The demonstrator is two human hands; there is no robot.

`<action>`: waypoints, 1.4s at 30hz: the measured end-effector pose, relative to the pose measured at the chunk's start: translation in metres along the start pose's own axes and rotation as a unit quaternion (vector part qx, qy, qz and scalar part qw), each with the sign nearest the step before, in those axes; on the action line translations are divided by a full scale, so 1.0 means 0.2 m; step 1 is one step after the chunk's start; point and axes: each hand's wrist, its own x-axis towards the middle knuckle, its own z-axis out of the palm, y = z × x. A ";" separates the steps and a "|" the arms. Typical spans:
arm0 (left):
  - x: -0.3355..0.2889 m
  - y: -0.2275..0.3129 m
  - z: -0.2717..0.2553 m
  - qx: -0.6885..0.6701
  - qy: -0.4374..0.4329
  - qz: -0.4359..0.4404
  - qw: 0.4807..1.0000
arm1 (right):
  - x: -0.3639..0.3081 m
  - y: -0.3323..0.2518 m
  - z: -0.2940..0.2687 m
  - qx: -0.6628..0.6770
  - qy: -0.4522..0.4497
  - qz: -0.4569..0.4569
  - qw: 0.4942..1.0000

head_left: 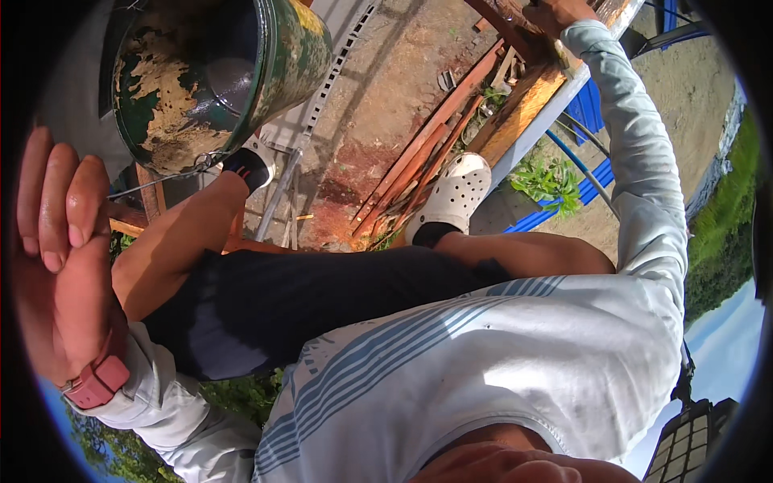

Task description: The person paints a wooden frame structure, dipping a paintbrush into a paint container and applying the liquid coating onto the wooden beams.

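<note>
My left hand is raised close at the left edge, its fingers curled in toward the palm and nothing visible in them. A pink watch strap circles that wrist. Just beyond it is a dark green bucket, its mouth facing me and tan residue caked on its inner wall. A thin wire runs by the rim. At the top right, my right hand is closed beside a reddish-brown bar and the upper end of a wooden beam. The frame's edge cuts off part of it, so its grip is unclear.
My feet, in pale clogs, stand apart. Reddish wood strips lie between them and the stained concrete. A perforated metal strip runs beside the bucket. Blue corrugated sheet and a leafy plant are on the right.
</note>
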 end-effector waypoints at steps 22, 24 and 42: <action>0.20 -0.20 0.23 0.126 0.233 0.097 0.960 | -0.02 -0.01 -0.07 0.099 0.269 0.049 0.957; 0.18 -0.19 0.23 0.138 0.235 0.104 0.957 | 0.07 -0.05 -0.11 0.108 0.288 0.040 0.951; -0.02 0.21 0.39 0.065 0.277 0.327 0.901 | 0.42 -0.24 -0.13 0.196 0.263 0.020 0.944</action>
